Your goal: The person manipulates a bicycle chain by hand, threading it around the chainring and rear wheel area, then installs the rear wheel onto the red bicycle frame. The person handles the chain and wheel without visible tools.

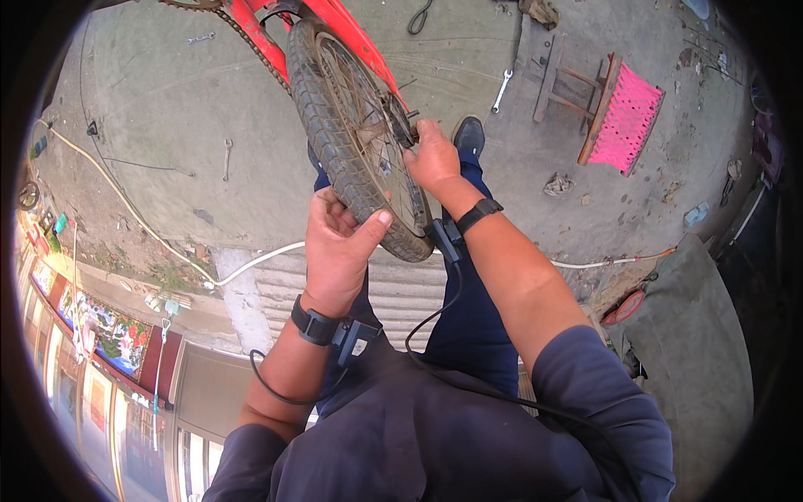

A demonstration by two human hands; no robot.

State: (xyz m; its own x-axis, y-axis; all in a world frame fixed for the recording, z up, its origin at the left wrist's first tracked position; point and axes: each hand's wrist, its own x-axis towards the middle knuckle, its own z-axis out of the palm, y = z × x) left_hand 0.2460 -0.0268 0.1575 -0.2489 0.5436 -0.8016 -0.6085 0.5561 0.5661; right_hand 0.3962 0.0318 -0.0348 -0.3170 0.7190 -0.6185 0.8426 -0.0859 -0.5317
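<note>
A bicycle wheel point(330, 125) with a knobbly black tyre stands tilted in front of me, at the end of a red bicycle frame point(355, 33). My left hand point(339, 238) is at the near part of the tyre, its fingers curled against the tread and its thumb across the tyre's side. On the wheel's right side, my right hand point(435, 159) is closed near the hub and the frame end. Its fingertips are partly hidden, so what they pinch cannot be made out. The chain point(255, 46) runs along the left of the frame.
Wrenches point(502, 92) lie on the grey ground mat. A stool with a pink woven seat point(626, 117) lies on its side to the right. A pale hose point(159, 238) crosses the ground behind the wheel. Cables run from both wrist bands.
</note>
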